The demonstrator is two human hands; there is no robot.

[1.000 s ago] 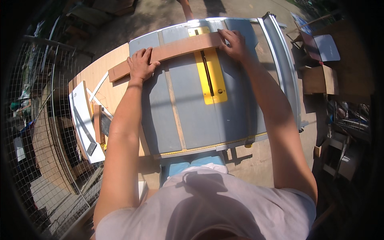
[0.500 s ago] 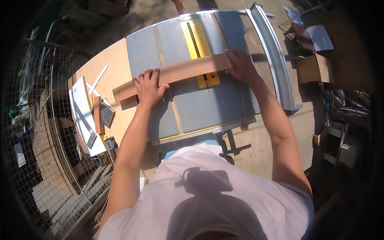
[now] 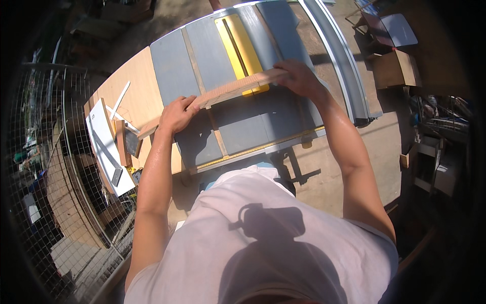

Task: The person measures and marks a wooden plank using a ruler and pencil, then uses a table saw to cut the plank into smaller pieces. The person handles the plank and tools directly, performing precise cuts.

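A long reddish-brown wooden board (image 3: pixel 238 87) is tilted in my hands above a grey table saw top (image 3: pixel 243 126), its narrow side toward me. My left hand (image 3: pixel 177 113) is closed around it near its left end. At the right end, my right hand (image 3: pixel 298 78) grips it, fingers over the far side. Beneath the board lies the yellow insert plate (image 3: pixel 234 43) with its dark slot; the board hides part of it. No blade can be made out above the slot.
A wooden side panel (image 3: pixel 139 76) extends the saw left, bearing a white board (image 3: pixel 103 147), a square, white strips (image 3: pixel 120 100) and small wood pieces (image 3: pixel 121 143). A metal fence rail (image 3: pixel 336 61) runs along the right. Wire mesh (image 3: pixel 45 167) stands far left; a wooden box (image 3: pixel 396 69) is at right.
The board has been rolled from showing its broad face to showing its narrow side, and lifted off the saw top. Both hands have shifted slightly left with it.
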